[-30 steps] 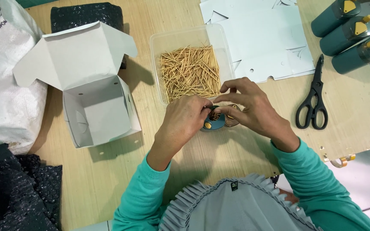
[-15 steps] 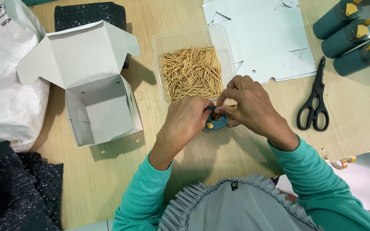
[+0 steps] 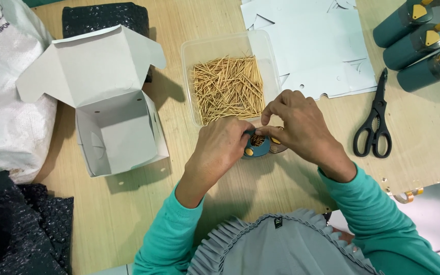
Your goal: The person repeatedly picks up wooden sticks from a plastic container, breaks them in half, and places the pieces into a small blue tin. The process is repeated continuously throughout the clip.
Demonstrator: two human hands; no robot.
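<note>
Both grips closed on small teal holder (image 3: pixel 257 147): left hand (image 3: pixel 220 153) wraps it, right hand (image 3: pixel 296 127) pinches at top. Holder sits mid-surface, just beside clear toothpick tray (image 3: pixel 199 51), toward near edge.

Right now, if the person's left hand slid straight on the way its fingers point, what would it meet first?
The left hand points up and right, already touching the small teal round container; beyond it, probably the right hand's fingers.

Bright, even overhead light, soft shadows beneath the open box (image 3: pixel 103 107), sharp focus throughout.
</note>
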